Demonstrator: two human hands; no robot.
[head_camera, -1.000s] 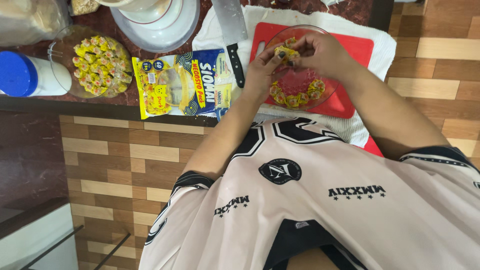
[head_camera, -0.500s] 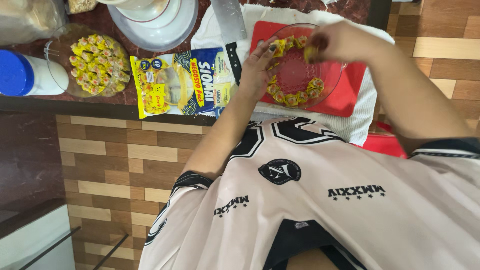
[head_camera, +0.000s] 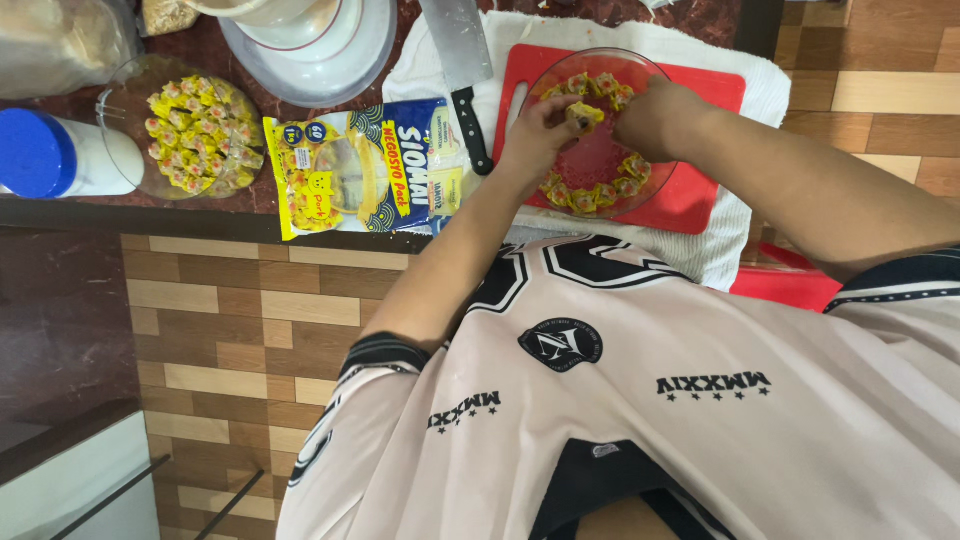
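Siomai dumpling, yellow-wrapped, sits pinched between the fingertips of both hands over a clear glass bowl. The left hand closes on it from one side and the right hand from the other, both clamped on the same piece. Below the grip, more dumplings ring the inside of the bowl, which rests on a red cutting board over a white towel. Just beside the left hand lies a cleaver with a black handle, then a blue and yellow siomai packet. Farther out on that side stands a second glass bowl of dumplings.
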